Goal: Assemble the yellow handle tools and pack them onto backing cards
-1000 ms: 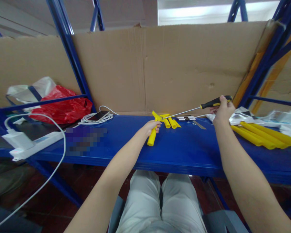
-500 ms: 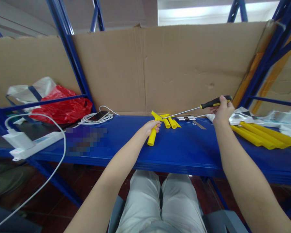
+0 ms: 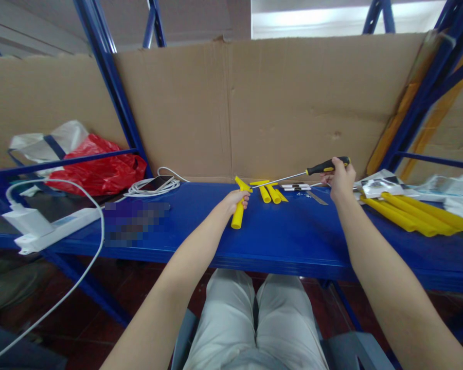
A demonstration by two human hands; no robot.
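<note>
My left hand (image 3: 238, 200) is closed round a yellow tube-like handle (image 3: 236, 220), held tilted just above the blue shelf. A long screwdriver (image 3: 326, 166) with a black and yellow grip is in my right hand (image 3: 340, 177), its fingers wrapped round the grip. The metal shaft slants down to the left, and its tip meets the yellow handle beside my left fingers. Whether a screw sits at the tip is too small to tell. Just behind, several more yellow pieces (image 3: 273, 193) lie on the shelf.
Long yellow pieces (image 3: 420, 215) and plastic wrapping lie at the right. A thin metal strip (image 3: 317, 198) rests near small bits. At the left are a power strip (image 3: 57, 229), a coiled white cable (image 3: 150, 188) and a red bag (image 3: 100, 165). Cardboard (image 3: 273, 108) stands behind.
Both hands have shifted left, the right one further and slightly lower. The yellow handle and screwdriver moved with them, the tip still against the handle.
</note>
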